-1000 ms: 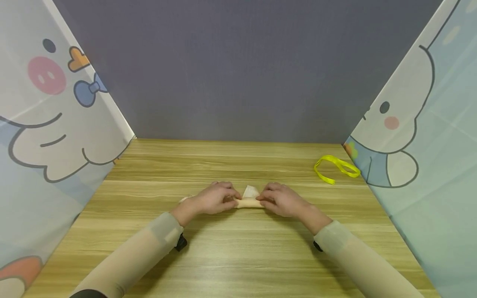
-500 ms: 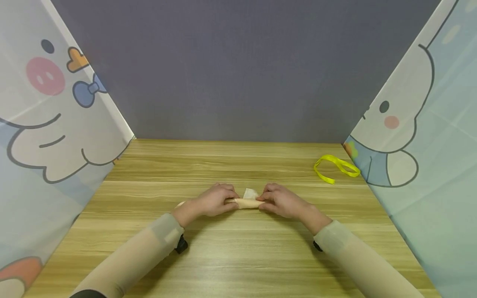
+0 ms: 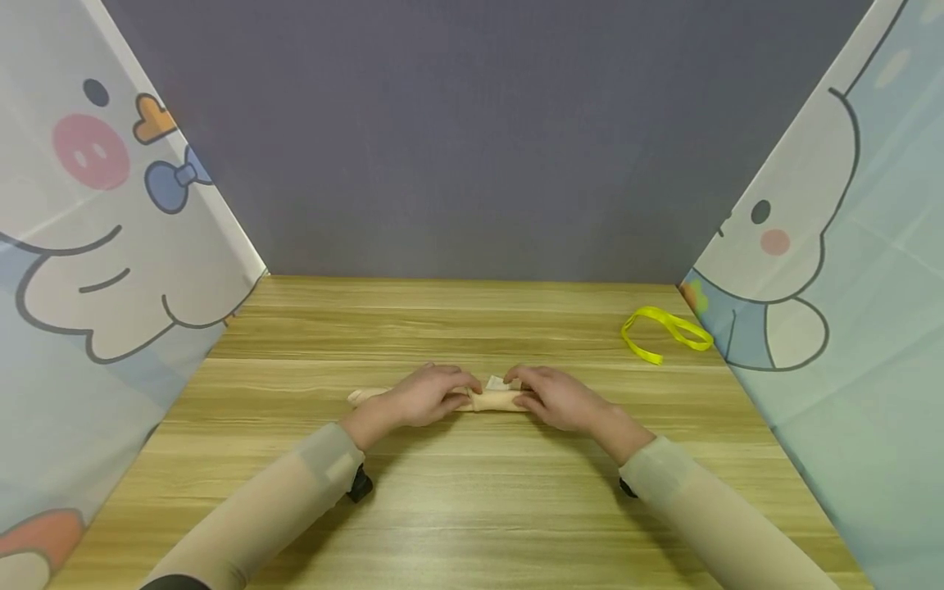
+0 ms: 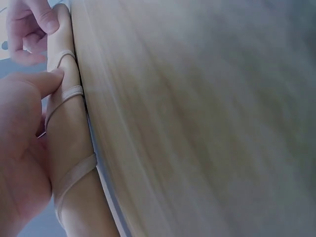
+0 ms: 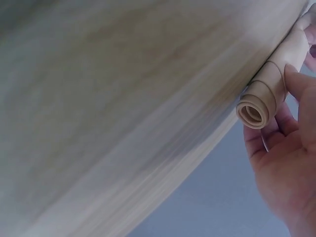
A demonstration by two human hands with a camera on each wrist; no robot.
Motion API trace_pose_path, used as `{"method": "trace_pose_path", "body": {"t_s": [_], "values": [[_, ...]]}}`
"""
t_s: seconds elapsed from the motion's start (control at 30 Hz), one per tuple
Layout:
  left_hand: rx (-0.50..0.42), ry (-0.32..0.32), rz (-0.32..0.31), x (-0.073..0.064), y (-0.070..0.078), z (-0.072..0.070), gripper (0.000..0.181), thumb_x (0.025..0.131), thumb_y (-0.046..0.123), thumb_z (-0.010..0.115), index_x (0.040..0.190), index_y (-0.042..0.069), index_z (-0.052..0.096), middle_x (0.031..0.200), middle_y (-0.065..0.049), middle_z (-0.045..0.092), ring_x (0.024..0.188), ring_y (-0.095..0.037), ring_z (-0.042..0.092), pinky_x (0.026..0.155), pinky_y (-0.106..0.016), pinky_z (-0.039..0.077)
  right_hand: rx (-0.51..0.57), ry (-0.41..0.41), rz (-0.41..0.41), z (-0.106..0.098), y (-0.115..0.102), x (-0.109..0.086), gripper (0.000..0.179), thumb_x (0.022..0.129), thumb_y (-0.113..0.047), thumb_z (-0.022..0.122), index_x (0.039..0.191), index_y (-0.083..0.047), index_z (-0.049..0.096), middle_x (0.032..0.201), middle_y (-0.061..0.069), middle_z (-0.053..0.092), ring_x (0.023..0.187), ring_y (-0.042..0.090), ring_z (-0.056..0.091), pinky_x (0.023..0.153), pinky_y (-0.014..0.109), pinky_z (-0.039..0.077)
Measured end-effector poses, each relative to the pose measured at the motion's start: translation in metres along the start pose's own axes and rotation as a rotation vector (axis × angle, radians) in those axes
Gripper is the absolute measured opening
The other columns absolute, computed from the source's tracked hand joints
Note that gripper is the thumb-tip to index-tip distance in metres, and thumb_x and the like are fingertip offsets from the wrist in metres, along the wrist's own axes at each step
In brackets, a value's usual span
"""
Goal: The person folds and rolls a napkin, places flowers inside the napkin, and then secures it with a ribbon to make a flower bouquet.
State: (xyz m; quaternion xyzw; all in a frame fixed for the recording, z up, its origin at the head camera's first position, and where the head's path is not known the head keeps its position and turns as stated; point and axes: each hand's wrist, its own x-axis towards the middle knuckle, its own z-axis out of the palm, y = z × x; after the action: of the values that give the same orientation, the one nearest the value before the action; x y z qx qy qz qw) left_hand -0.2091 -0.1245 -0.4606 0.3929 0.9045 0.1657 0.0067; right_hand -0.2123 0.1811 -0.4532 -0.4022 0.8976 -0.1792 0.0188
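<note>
A beige, smooth sheet rolled into a tube [image 3: 492,400] lies crosswise on the wooden table. Its wraps run in slanting spirals in the left wrist view, and its right end shows a coiled opening in the right wrist view. Behind it, between the hands, a small pale corner [image 3: 497,383] of the sheet sticks out. My left hand [image 3: 428,396] holds the roll left of its middle, thumb on the near side and fingers over the far side. Toward the right end, my right hand [image 3: 558,398] holds it with thumb in front and fingers curled behind.
A yellow ribbon-like strap [image 3: 667,326] lies looped at the back right of the wooden table [image 3: 472,508]. A grey panel [image 3: 472,139] stands along the back edge. Cartoon-printed cloths [image 3: 133,270] hang at both sides.
The pale corner behind the roll has become smaller as the sheet is rolled up. More of the roll's left end shows beyond my left wrist. Both hands stay nearly in place, with fingers shifting slightly.
</note>
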Motion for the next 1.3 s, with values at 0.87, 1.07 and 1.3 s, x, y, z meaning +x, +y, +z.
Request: {"method": "trace_pose_path", "body": {"t_s": [0.87,1.07,1.3], "values": [[-0.020,0.006,-0.018,0.0072,0.0000,-0.0005,0.028,0.108,0.026,0.073,0.135,0.019,0.074,0.119,0.002,0.077,0.106,-0.015,0.072,0.097,-0.043,0.058,-0.058,0.026,-0.042,-0.0010,-0.0039,0.0013,0.025,0.109,-0.017,0.070,0.131,-0.008,0.077,0.108,0.001,0.073,0.095,0.015,0.066,0.085,0.036,0.060],[0.000,0.015,-0.007,0.0069,0.0013,-0.0019,0.028,0.109,0.019,0.070,0.137,0.024,0.068,0.125,0.001,0.077,0.114,-0.020,0.073,0.104,-0.052,0.057,-0.021,0.073,-0.090,0.0005,-0.0006,0.0020,0.019,0.108,-0.011,0.070,0.126,-0.016,0.069,0.111,0.004,0.077,0.099,0.019,0.074,0.088,0.038,0.063],[0.045,0.032,-0.020,0.0061,0.0031,-0.0047,0.025,0.109,0.026,0.072,0.133,0.024,0.078,0.123,0.002,0.074,0.113,-0.018,0.068,0.102,-0.048,0.055,-0.060,0.068,-0.086,-0.0024,0.0001,0.0006,0.017,0.108,-0.017,0.072,0.123,-0.017,0.080,0.113,-0.001,0.077,0.100,0.016,0.071,0.090,0.037,0.062]]}}
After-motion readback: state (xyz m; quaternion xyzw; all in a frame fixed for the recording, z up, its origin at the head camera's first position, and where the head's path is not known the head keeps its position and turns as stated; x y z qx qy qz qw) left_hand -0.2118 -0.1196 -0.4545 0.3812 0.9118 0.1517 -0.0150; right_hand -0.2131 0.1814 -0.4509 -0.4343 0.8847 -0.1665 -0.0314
